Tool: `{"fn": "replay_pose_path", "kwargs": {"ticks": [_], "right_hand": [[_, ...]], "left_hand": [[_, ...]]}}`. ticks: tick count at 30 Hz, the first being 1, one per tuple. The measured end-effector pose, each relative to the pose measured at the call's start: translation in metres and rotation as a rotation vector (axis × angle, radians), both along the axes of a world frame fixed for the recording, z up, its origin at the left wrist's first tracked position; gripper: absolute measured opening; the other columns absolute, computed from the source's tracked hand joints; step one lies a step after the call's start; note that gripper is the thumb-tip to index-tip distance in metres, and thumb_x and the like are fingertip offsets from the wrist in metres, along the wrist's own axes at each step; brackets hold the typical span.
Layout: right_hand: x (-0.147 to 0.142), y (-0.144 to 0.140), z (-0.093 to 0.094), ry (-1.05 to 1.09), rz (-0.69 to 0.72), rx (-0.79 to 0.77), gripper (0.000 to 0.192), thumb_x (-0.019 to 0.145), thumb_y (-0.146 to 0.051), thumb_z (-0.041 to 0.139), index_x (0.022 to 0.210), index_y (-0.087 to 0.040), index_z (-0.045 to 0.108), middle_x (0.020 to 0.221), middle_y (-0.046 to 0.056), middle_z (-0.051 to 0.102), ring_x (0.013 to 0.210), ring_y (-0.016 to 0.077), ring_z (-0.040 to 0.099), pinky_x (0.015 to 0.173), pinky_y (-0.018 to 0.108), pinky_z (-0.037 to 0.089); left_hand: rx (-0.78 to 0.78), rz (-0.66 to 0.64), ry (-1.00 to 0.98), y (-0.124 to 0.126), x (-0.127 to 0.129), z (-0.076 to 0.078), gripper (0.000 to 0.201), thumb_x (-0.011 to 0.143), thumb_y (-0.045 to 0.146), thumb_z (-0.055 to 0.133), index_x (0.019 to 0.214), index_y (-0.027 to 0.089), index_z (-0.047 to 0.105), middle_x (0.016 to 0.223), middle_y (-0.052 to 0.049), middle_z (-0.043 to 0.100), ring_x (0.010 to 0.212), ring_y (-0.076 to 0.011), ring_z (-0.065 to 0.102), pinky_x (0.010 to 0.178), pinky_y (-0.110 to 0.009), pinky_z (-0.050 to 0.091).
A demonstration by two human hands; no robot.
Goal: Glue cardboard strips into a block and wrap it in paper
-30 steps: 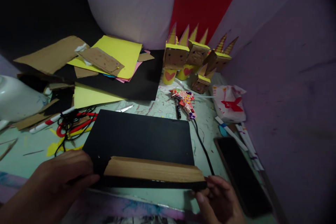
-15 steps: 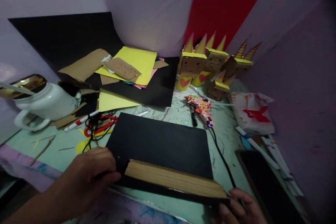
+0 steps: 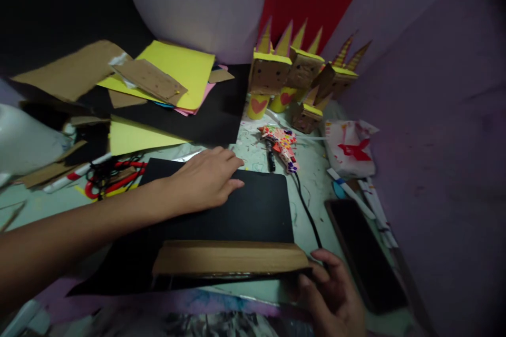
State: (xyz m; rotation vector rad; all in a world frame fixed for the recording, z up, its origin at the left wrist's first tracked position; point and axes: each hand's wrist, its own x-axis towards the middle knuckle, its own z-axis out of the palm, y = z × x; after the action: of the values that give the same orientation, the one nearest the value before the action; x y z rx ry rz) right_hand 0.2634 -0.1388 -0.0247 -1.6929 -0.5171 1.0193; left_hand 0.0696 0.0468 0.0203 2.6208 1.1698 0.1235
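The cardboard strip (image 3: 229, 257) lies left-to-right; right hand (image 3: 332, 295) pinches its end, left hand (image 3: 205, 179) flat on black sheet (image 3: 261, 210).

A glue gun (image 3: 281, 146) and phone (image 3: 366, 253) are lying on the bench (image 3: 253, 158); cardboard figures (image 3: 292, 76) are standing behind.

Head cam, down over table (image 3: 316, 189), close.

A black paper sheet (image 3: 253, 210) lies flat, a brown cardboard strip (image 3: 229, 259) along its near edge.
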Motion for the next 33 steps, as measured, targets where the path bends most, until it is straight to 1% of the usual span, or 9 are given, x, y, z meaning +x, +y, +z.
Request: {"fn": "replay_pose_path", "kwargs": {"ticks": [2, 5, 8, 10, 13, 17, 23, 28, 33], "right_hand": [[-0.002, 0.001, 0.003, 0.012, -0.019, -0.006, 0.042, 0.064, -0.043, 0.078, 0.096, -0.028, 0.055, 0.064, -0.008, 0.060, 0.053, 0.0087, 0.055, 0.051, 0.016, 0.045], [-0.003, 0.002, 0.006, 0.049, -0.041, -0.017, 0.042, 0.064, -0.040, 0.078, 0.096, -0.028, 0.055, 0.068, -0.007, 0.062, 0.052, 0.0078, 0.055, 0.048, 0.015, 0.043], [-0.003, 0.001, 0.008, 0.085, -0.037, -0.028, 0.042, 0.065, -0.040, 0.078, 0.098, -0.028, 0.055, 0.071, -0.005, 0.063, 0.049, 0.0089, 0.052, 0.045, 0.017, 0.044], [-0.003, 0.000, 0.009, 0.087, -0.033, -0.042, 0.043, 0.065, -0.043, 0.077, 0.099, -0.028, 0.055, 0.073, -0.004, 0.062, 0.050, 0.0097, 0.052, 0.044, 0.018, 0.045], [-0.003, -0.003, 0.008, 0.063, -0.035, -0.054, 0.042, 0.067, -0.044, 0.075, 0.100, -0.029, 0.054, 0.074, -0.005, 0.064, 0.053, 0.0098, 0.054, 0.046, 0.017, 0.044], [-0.002, -0.005, 0.004, -0.019, -0.047, -0.054, 0.042, 0.067, -0.041, 0.074, 0.101, -0.028, 0.053, 0.073, -0.004, 0.068, 0.055, 0.0098, 0.054, 0.053, 0.018, 0.045], [-0.003, 0.002, 0.004, -0.057, -0.048, -0.061, 0.039, 0.069, -0.035, 0.070, 0.102, -0.027, 0.052, 0.072, -0.004, 0.068, 0.055, 0.0109, 0.055, 0.051, 0.019, 0.043], [-0.005, 0.002, 0.005, -0.052, -0.021, -0.039, 0.038, 0.071, -0.034, 0.068, 0.104, -0.027, 0.051, 0.067, -0.006, 0.063, 0.049, 0.0092, 0.049, 0.047, 0.018, 0.042], [-0.006, -0.002, 0.003, -0.040, 0.001, -0.002, 0.040, 0.070, -0.035, 0.070, 0.104, -0.027, 0.050, 0.068, -0.006, 0.061, 0.048, 0.0087, 0.049, 0.047, 0.018, 0.043]], "left_hand": [[0.002, -0.010, 0.043, 0.002, 0.019, -0.007, 0.028, 0.088, 0.031, 0.054, 0.105, 0.010, 0.061, 0.101, -0.016, 0.064, 0.097, -0.0336, 0.060, 0.082, -0.047, 0.048], [0.010, 0.014, 0.074, 0.004, 0.030, -0.016, 0.024, 0.085, 0.031, 0.059, 0.097, 0.010, 0.062, 0.096, -0.017, 0.064, 0.096, -0.0346, 0.059, 0.078, -0.044, 0.047], [-0.013, 0.050, 0.068, 0.010, 0.030, -0.023, 0.014, 0.084, 0.028, 0.059, 0.083, 0.015, 0.062, 0.085, -0.010, 0.066, 0.085, -0.0286, 0.061, 0.066, -0.035, 0.044], [-0.019, 0.076, 0.041, 0.013, 0.028, -0.028, 0.012, 0.084, 0.026, 0.058, 0.076, 0.018, 0.060, 0.079, -0.006, 0.066, 0.079, -0.0247, 0.061, 0.060, -0.032, 0.040], [0.010, 0.122, -0.019, 0.014, 0.026, -0.034, 0.011, 0.084, 0.025, 0.058, 0.076, 0.018, 0.060, 0.081, -0.004, 0.065, 0.080, -0.0229, 0.061, 0.058, -0.030, 0.035], [0.055, 0.154, -0.086, 0.011, 0.024, -0.043, 0.013, 0.083, 0.025, 0.060, 0.072, 0.018, 0.060, 0.077, -0.002, 0.064, 0.077, -0.0211, 0.060, 0.055, -0.029, 0.032], [0.153, 0.101, -0.113, 0.009, 0.022, -0.053, 0.011, 0.084, 0.023, 0.057, 0.076, 0.017, 0.061, 0.079, -0.005, 0.063, 0.079, -0.0223, 0.059, 0.059, -0.031, 0.036], [0.213, 0.071, -0.089, 0.008, 0.021, -0.054, 0.012, 0.086, 0.024, 0.056, 0.078, 0.016, 0.061, 0.080, -0.005, 0.063, 0.081, -0.0217, 0.059, 0.059, -0.031, 0.038], [0.222, 0.086, -0.050, 0.006, 0.022, -0.055, 0.013, 0.088, 0.026, 0.057, 0.082, 0.015, 0.060, 0.084, -0.002, 0.061, 0.083, -0.0181, 0.059, 0.067, -0.031, 0.046]]}}
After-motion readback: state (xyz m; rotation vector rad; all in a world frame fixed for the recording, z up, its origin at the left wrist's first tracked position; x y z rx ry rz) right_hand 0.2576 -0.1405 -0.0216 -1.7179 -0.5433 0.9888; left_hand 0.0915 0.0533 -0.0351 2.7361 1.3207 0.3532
